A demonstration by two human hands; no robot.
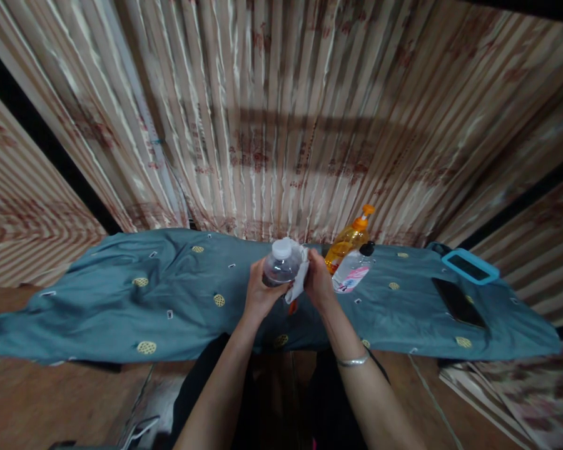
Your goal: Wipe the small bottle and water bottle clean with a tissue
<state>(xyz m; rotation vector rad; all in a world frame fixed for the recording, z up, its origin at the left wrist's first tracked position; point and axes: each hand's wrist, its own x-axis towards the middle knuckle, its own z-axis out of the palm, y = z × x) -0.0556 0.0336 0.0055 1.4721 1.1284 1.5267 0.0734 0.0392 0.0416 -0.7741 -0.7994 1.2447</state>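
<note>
Upright in my left hand (261,289) is a clear plastic bottle (281,267) with a white cap, my fingers and thumb wrapped round its side. A white cloth or tissue (299,281) lies against the bottle's right side, and my right hand (318,279) has its fingers closed on it. Something small and orange-red (293,307) shows just below the cloth; I cannot make out what it is. To the right of my right hand stand an amber pump bottle (344,245) with an orange pump and a clear bottle (353,270) with a black top and pink label.
A teal cloth with yellow pineapple prints (182,312) covers the long low surface. At the right lie a dark phone (457,302) and a blue-framed device (470,266). Behind hangs a pleated, flower-patterned curtain (272,125). Tiled floor (98,400) shows in front.
</note>
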